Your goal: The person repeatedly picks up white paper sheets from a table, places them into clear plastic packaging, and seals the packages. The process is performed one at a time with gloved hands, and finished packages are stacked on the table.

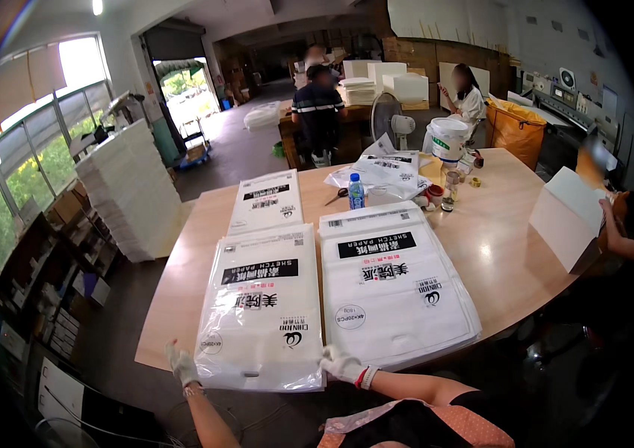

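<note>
Two stacks of clear plastic packets of white paper with black printed labels lie side by side before me. At the near left corner of the left stack (257, 299) is my left hand (181, 364) in a white work glove, fingers apart, nothing held. My right hand (341, 364), gloved too and with a red band at the wrist, rests its fingertips against that stack's near right edge; its fingers look slightly bent but not closed round anything. The right stack (395, 299) lies just beyond this hand. Behind the left stack is another packet stack (266, 200).
Toward the table's (503, 224) far side are a blue-capped bottle (356, 193), scissors (338, 196), loose plastic bags (384, 173), jars and a white bucket (448, 139). At right a co-worker's hand holds a white sheet (567, 216). A tall white stack (131, 190) stands left.
</note>
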The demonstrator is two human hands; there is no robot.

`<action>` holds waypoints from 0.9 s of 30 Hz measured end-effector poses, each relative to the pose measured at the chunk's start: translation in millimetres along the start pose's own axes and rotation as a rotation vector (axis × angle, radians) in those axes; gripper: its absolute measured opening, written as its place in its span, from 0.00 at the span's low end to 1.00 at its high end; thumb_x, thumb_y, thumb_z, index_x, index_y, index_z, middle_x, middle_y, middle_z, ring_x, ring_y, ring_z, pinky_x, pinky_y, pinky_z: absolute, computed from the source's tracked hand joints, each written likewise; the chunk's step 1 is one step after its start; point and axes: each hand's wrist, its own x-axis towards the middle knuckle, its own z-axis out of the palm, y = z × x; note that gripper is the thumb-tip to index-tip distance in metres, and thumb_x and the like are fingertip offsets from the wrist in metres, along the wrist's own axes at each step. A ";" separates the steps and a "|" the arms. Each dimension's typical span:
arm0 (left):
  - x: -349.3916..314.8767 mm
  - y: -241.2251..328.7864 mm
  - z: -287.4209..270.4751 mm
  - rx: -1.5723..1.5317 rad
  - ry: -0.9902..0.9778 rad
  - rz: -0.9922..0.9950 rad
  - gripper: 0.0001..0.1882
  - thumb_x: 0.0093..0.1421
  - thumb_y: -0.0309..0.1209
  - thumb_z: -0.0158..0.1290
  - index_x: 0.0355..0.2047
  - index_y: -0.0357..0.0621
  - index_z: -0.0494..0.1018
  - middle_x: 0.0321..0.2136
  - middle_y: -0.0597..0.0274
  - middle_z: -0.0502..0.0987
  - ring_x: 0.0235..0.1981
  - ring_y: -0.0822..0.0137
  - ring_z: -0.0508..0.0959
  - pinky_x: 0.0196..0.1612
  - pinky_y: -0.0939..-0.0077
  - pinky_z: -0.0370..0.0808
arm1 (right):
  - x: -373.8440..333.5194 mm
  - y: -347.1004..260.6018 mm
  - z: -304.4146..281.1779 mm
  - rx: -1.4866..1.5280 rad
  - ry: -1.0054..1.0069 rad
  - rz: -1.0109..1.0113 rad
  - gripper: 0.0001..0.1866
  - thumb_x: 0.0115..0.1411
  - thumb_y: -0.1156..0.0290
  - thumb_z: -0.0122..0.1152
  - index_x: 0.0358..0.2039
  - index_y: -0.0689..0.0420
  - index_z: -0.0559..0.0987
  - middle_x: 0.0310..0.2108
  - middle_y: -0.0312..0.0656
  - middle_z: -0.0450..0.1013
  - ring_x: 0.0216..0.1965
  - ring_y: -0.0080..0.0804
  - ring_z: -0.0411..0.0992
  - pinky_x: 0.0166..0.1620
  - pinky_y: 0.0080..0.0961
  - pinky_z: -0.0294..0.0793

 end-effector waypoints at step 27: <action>102.8 -37.8 64.9 0.940 -0.017 0.114 0.27 0.55 0.45 0.50 0.47 0.35 0.65 0.47 0.39 0.68 0.47 0.48 0.71 0.51 0.61 0.65 | 49.0 -121.5 -2.8 0.029 0.323 -0.400 0.29 0.62 0.63 0.50 0.58 0.63 0.55 0.50 0.53 0.64 0.51 0.39 0.65 0.52 0.29 0.65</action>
